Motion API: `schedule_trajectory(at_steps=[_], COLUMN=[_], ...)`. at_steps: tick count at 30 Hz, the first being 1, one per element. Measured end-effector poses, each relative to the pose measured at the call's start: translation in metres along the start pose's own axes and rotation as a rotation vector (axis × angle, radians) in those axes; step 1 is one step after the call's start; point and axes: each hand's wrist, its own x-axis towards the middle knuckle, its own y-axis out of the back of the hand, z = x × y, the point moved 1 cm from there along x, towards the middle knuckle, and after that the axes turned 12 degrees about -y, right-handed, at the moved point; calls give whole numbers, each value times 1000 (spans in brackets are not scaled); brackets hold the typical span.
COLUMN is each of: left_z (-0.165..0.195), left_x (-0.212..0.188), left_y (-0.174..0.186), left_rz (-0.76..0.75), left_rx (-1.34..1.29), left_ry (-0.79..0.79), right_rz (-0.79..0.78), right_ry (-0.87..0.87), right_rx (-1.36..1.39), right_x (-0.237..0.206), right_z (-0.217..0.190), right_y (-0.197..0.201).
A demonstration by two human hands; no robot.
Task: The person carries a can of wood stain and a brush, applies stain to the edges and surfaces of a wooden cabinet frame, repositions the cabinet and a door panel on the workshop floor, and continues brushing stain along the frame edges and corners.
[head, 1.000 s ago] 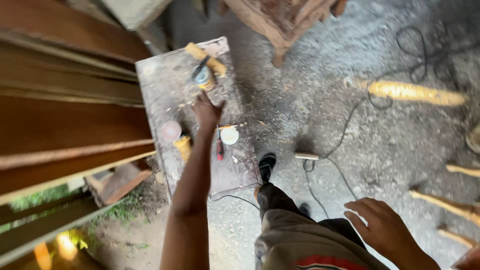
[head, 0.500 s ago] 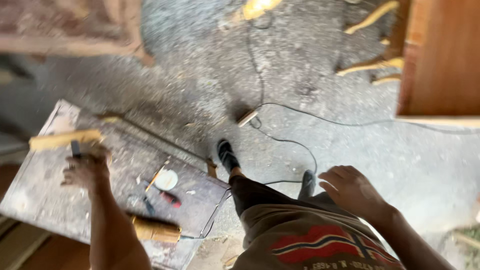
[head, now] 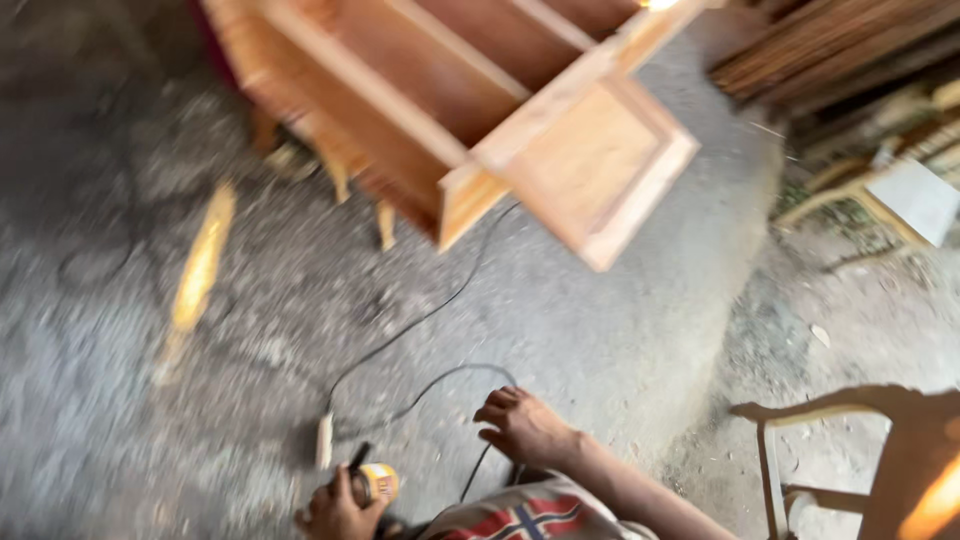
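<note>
From where I'm watching, the frame is pretty blurry, but down at the bottom edge, left of centre, the left hand (head: 335, 512) has its fingers wrapped around a small yellow-bodied tool (head: 375, 483) with a dark tip poking up out of the grip. Can't tell exactly what kind of tool it is. The right hand (head: 522, 428) sits just right of it at bottom centre, fingers loosely curled and holding nothing, hovering over the grey floor (head: 600, 330). A thin black cable (head: 420, 385) loops across the floor right beside that hand and runs up toward the middle of the frame, with a small pale plug block (head: 324, 440) near its lower end. Upper centre is filled by a big wooden cabinet (head: 470, 110) with a panelled door (head: 600, 160) swung open. A yellowish wood offcut (head: 200, 262) lies at left, and part of a wooden chair (head: 880, 450) shows in the lower right corner.
</note>
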Motion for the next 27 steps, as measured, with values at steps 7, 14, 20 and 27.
schedule_trajectory(at_steps=[7,14,20,27], left_z=[310,509,637,793], left_x=[38,53,107,233], left_y=[-27,-57,-97,-150], left_rz=[62,-271,-452,-452], left_rx=[-112,-163,18,132], left_ry=[-751,-1256,-1523,-1657], right_rz=[491,644,604,493], right_ry=[-143,-400,-882,-1144], right_rx=[103,132,384,374], right_x=[-127,-205,-223,-215], right_z=[150,263,366,532], right_y=[100,161,189,241])
